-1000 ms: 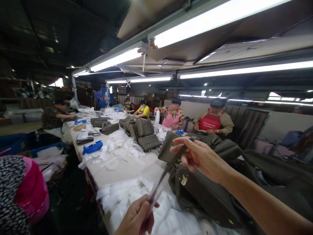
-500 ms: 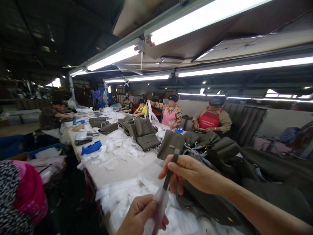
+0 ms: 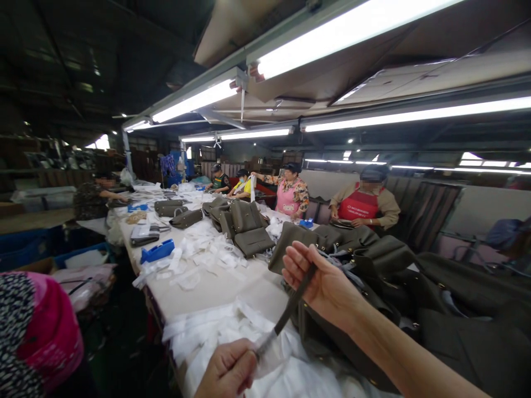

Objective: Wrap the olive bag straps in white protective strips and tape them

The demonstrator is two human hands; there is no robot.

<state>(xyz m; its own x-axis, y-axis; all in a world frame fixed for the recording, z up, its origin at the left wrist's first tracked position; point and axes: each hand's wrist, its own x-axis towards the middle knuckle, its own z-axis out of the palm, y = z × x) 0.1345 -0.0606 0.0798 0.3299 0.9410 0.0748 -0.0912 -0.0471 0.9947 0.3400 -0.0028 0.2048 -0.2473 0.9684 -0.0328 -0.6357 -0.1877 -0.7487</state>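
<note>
A dark olive strap [image 3: 292, 307] runs slantwise between my hands. My left hand [image 3: 232, 365] is closed on its lower end, where a thin translucent white wrap [image 3: 269, 354] hangs around it. At the upper end, my right hand [image 3: 323, 282] has its palm turned up, the strap held at the thumb and the other fingers loosely curled. White wrapping sheets [image 3: 232, 326] lie heaped below my hands. Dark olive bags [image 3: 385, 260] are piled beside and behind my right hand.
More olive bags [image 3: 244, 221] stand mid-table among white scraps. A blue tape dispenser [image 3: 157, 251] sits near the table's left edge. Several co-workers are around the table, one in a red apron [image 3: 357, 204]. Lit tubes [image 3: 332, 41] hang overhead.
My right hand has turned palm up and its fingers have loosened. More of the dark strap shows between my hands, and the white wrap is now lower, near my left hand.
</note>
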